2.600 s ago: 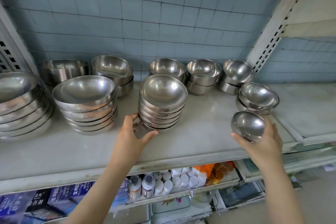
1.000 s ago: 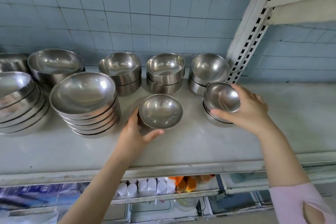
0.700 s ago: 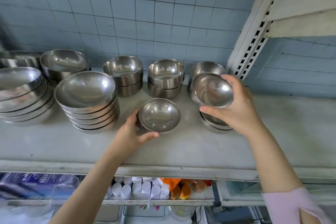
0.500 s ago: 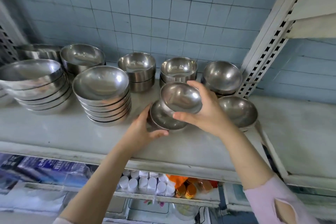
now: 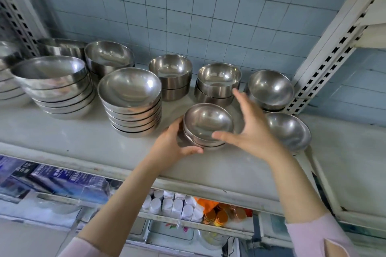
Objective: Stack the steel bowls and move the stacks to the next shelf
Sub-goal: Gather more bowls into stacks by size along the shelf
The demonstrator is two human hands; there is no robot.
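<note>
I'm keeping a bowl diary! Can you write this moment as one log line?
left grip: holds small bowl stack | right grip: open beside it | stack: on shelf

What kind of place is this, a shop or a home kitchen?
Probably a small shop or storeroom: many stacks of steel bowls stand on a white shelf with slotted uprights, and rows of small white bottles sit below.

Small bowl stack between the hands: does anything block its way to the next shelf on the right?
Yes. The nested bowls sit right of the small stack, between it and the next shelf. The left hand grips the stack; the right hand is open beside it. Lifting over them would likely clear.
</note>
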